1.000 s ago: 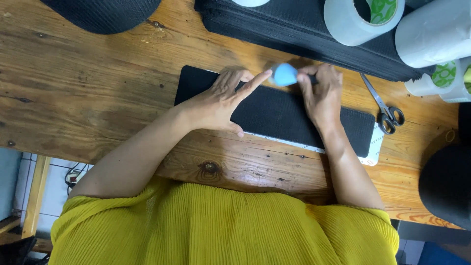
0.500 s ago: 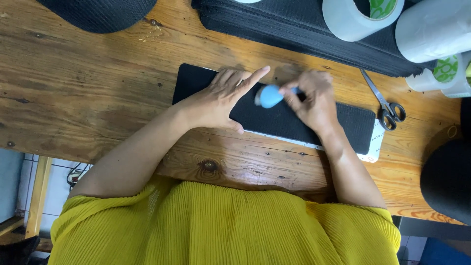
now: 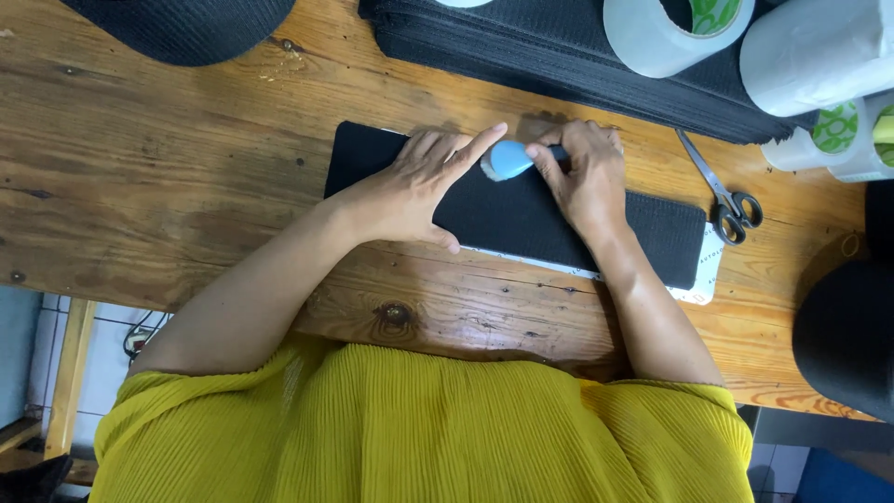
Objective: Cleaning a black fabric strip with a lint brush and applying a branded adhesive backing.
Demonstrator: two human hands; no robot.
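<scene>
While left hand [image 3: 414, 182] lies flat, right hand [image 3: 582, 172] grips blue tool [image 3: 507, 159]

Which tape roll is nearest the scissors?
The small green-cored roll at the right edge, just beyond the scissors; the big roll sits farther back.

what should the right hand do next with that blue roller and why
Probably draw the blue roller further along the black strip: the left hand lies flat pinning it and the right hand grips the handle, with much of the strip still uncovered.
</scene>
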